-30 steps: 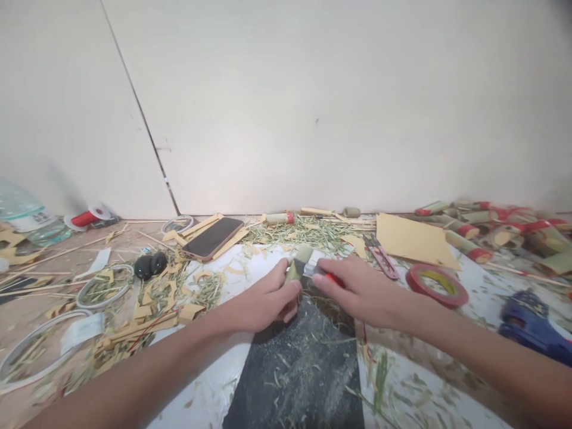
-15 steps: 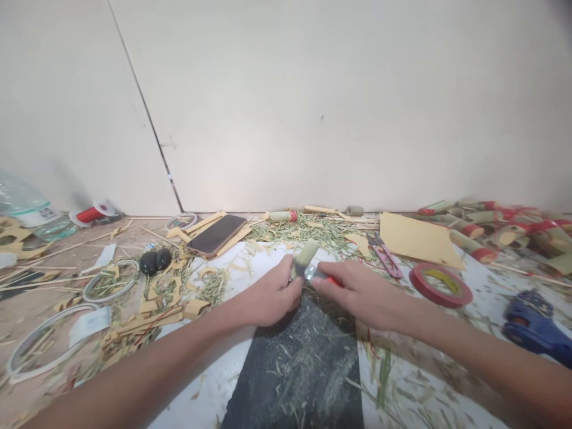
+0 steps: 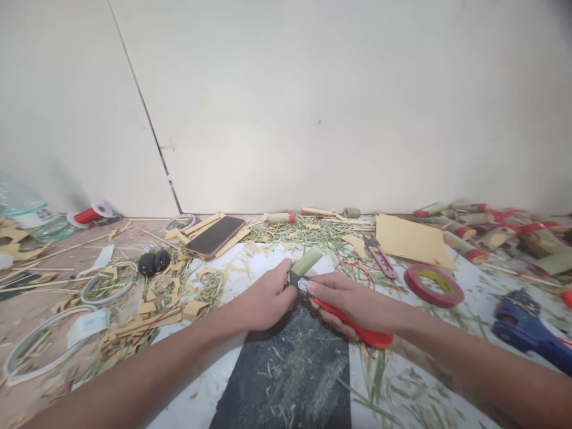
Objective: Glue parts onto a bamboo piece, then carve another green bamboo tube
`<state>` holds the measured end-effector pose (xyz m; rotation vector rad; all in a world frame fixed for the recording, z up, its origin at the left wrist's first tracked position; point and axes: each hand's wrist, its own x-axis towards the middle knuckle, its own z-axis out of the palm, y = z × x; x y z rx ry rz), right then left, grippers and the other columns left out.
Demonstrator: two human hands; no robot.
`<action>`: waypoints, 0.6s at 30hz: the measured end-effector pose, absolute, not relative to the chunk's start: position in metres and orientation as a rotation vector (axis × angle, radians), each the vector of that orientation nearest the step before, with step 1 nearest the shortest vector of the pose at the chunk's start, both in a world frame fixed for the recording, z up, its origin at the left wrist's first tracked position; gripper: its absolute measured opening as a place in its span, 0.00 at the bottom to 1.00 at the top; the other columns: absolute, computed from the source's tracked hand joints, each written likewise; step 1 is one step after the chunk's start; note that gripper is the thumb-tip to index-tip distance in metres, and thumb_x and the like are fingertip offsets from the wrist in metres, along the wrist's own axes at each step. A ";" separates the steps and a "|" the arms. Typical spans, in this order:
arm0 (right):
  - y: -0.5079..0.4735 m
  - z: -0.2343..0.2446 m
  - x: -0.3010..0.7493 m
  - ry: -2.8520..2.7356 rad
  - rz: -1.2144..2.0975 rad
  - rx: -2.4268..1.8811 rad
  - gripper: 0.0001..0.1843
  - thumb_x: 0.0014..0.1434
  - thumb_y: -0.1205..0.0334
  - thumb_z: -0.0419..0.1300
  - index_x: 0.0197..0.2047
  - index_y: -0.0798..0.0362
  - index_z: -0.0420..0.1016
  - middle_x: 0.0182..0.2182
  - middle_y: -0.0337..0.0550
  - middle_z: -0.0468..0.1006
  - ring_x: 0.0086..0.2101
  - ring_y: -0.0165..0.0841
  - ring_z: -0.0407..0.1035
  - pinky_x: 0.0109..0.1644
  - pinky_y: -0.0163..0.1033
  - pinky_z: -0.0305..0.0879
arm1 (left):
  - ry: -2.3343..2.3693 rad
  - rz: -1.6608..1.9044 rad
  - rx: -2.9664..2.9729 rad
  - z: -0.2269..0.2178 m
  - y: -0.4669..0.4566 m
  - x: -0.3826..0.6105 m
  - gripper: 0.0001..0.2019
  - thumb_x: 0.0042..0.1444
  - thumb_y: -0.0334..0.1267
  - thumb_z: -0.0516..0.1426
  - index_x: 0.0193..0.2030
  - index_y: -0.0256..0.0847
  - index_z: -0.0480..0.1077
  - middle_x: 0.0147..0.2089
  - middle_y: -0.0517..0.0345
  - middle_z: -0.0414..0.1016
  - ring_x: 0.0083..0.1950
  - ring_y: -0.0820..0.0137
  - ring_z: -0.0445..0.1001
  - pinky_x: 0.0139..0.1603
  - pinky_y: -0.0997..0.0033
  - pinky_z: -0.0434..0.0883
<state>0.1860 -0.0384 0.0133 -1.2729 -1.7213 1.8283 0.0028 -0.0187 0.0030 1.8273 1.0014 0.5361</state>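
My left hand (image 3: 268,298) is closed round the lower end of a short green bamboo piece (image 3: 309,261), whose upper end slants up to the right. Its fingers partly hide the bamboo. In my right hand (image 3: 348,298) is a utility knife with a red handle (image 3: 366,333) and a metal collar near its front. The knife's front end lies against the bamboo close to my left thumb; how much blade is out I cannot make out. Beneath both hands lies a dark board (image 3: 286,375) dusted with shavings.
To the left are a phone (image 3: 217,236), a black double-lobed object (image 3: 153,262), white rings and a bottle (image 3: 31,205). On the right lie pink-handled snips (image 3: 382,257), a tape roll (image 3: 433,285), a blue tool (image 3: 529,328) and several bamboo pieces (image 3: 469,244). A wall (image 3: 313,107) stands behind.
My right hand has turned, so the knife's red handle now shows below it. The bamboo piece has tilted lower to the right. The view has shifted slightly.
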 end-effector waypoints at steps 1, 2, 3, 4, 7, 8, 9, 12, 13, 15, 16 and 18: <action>-0.039 0.012 0.186 -1.736 1.794 -1.284 0.22 0.62 0.40 0.49 0.28 0.51 0.58 0.14 0.28 0.60 0.13 0.22 0.52 0.15 0.28 0.51 | 1.010 0.531 1.836 0.003 -0.019 0.003 0.04 0.61 0.36 0.46 0.34 0.42 0.55 0.24 0.67 0.57 0.24 0.74 0.56 0.25 0.73 0.56; -0.039 0.010 0.185 -1.755 1.748 -1.290 0.22 0.63 0.41 0.49 0.28 0.51 0.58 0.14 0.28 0.61 0.13 0.22 0.53 0.16 0.28 0.51 | 1.017 0.530 1.842 0.003 -0.019 0.003 0.04 0.61 0.36 0.46 0.34 0.43 0.55 0.24 0.67 0.57 0.24 0.74 0.56 0.25 0.73 0.56; -0.039 0.009 0.185 -1.773 1.696 -1.294 0.22 0.63 0.42 0.48 0.28 0.51 0.58 0.14 0.29 0.61 0.13 0.23 0.53 0.16 0.29 0.52 | 1.025 0.534 1.843 0.002 -0.019 0.004 0.04 0.61 0.36 0.46 0.34 0.43 0.54 0.23 0.67 0.56 0.24 0.74 0.56 0.25 0.73 0.56; -0.040 0.007 0.184 -1.789 1.644 -1.299 0.22 0.63 0.42 0.48 0.28 0.51 0.58 0.14 0.29 0.61 0.14 0.23 0.54 0.17 0.29 0.53 | 1.033 0.541 1.842 0.001 -0.019 0.004 0.04 0.61 0.37 0.46 0.34 0.43 0.54 0.23 0.68 0.56 0.24 0.74 0.56 0.25 0.73 0.56; -0.038 0.005 0.186 -1.813 1.511 -1.338 0.21 0.64 0.44 0.48 0.27 0.51 0.58 0.15 0.30 0.62 0.14 0.24 0.57 0.18 0.30 0.55 | 1.049 0.567 1.825 -0.001 -0.020 0.003 0.06 0.63 0.40 0.45 0.34 0.43 0.54 0.23 0.68 0.56 0.24 0.75 0.56 0.26 0.73 0.57; -0.036 0.006 0.189 -1.798 1.477 -1.362 0.21 0.64 0.44 0.49 0.27 0.51 0.58 0.15 0.30 0.63 0.14 0.24 0.56 0.17 0.30 0.54 | 1.049 0.571 1.815 -0.002 -0.020 0.002 0.07 0.63 0.42 0.45 0.35 0.43 0.53 0.23 0.68 0.57 0.24 0.75 0.57 0.26 0.73 0.58; -0.032 0.008 0.194 -1.770 1.442 -1.390 0.21 0.64 0.44 0.48 0.27 0.51 0.58 0.15 0.30 0.62 0.14 0.24 0.56 0.17 0.30 0.53 | 1.046 0.570 1.800 -0.003 -0.020 0.001 0.08 0.64 0.43 0.45 0.35 0.43 0.53 0.23 0.68 0.58 0.25 0.74 0.58 0.27 0.73 0.59; -0.021 0.016 0.211 -1.644 1.323 -1.446 0.24 0.64 0.43 0.47 0.23 0.50 0.56 0.13 0.29 0.59 0.13 0.24 0.54 0.16 0.30 0.51 | 1.036 0.541 1.747 -0.003 -0.019 -0.002 0.10 0.64 0.47 0.45 0.36 0.43 0.52 0.23 0.68 0.59 0.25 0.74 0.60 0.29 0.73 0.61; -0.018 0.018 0.215 -1.617 1.300 -1.451 0.25 0.64 0.42 0.47 0.22 0.50 0.55 0.13 0.29 0.58 0.12 0.24 0.54 0.16 0.30 0.51 | 1.035 0.532 1.733 -0.003 -0.018 -0.002 0.11 0.64 0.47 0.44 0.36 0.43 0.53 0.22 0.68 0.59 0.25 0.74 0.60 0.28 0.73 0.61; -0.019 0.019 0.216 -1.632 1.307 -1.446 0.25 0.63 0.42 0.47 0.22 0.51 0.56 0.13 0.30 0.59 0.13 0.24 0.54 0.17 0.30 0.52 | 1.043 0.531 1.729 -0.002 -0.018 -0.002 0.11 0.64 0.47 0.44 0.36 0.43 0.53 0.22 0.68 0.58 0.24 0.74 0.59 0.27 0.73 0.60; -0.021 0.018 0.213 -1.668 1.346 -1.436 0.24 0.64 0.42 0.47 0.24 0.51 0.57 0.14 0.30 0.60 0.14 0.24 0.55 0.17 0.30 0.52 | 1.052 0.536 1.742 -0.001 -0.019 -0.002 0.11 0.64 0.47 0.45 0.36 0.43 0.53 0.22 0.68 0.57 0.24 0.74 0.59 0.27 0.73 0.60; -0.029 0.014 0.203 -1.764 1.453 -1.407 0.23 0.64 0.43 0.47 0.26 0.51 0.59 0.15 0.30 0.61 0.14 0.24 0.54 0.17 0.30 0.51 | 1.068 0.556 1.792 0.001 -0.020 0.000 0.09 0.63 0.45 0.45 0.36 0.43 0.54 0.24 0.67 0.58 0.25 0.74 0.58 0.27 0.73 0.59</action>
